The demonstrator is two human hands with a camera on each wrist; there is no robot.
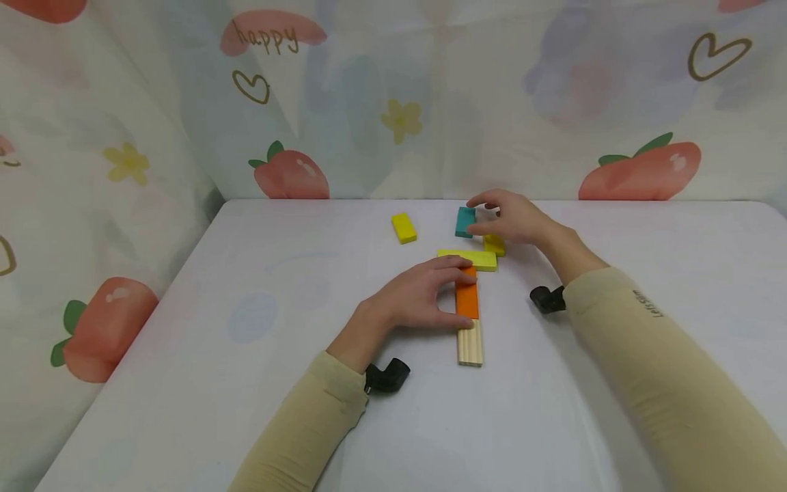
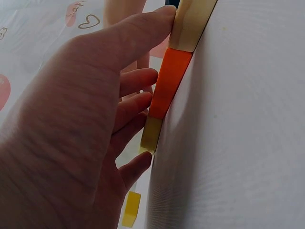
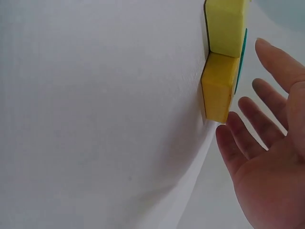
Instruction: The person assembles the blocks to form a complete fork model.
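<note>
In the head view my left hand (image 1: 424,294) lies over a line of flat blocks, an orange block (image 1: 466,301) and a plain wooden block (image 1: 470,345) end to end. Its thumb rests at the wooden block and its loosely bent fingers lie along the orange one, near a yellow-green block (image 1: 484,261) set crosswise. My right hand (image 1: 516,217) reaches over a teal block (image 1: 464,222), thumb and forefinger spread around its near and far ends. Beneath that hand sits a partly hidden yellow block (image 1: 494,245). From the right wrist, the fingers look relaxed beside the yellow block (image 3: 219,90).
A separate yellow block (image 1: 404,228) lies to the left of the teal one. The white table (image 1: 246,383) meets a patterned cloth backdrop (image 1: 430,123) at its far edge. Black wrist-worn cameras (image 1: 389,376) sit low at both wrists.
</note>
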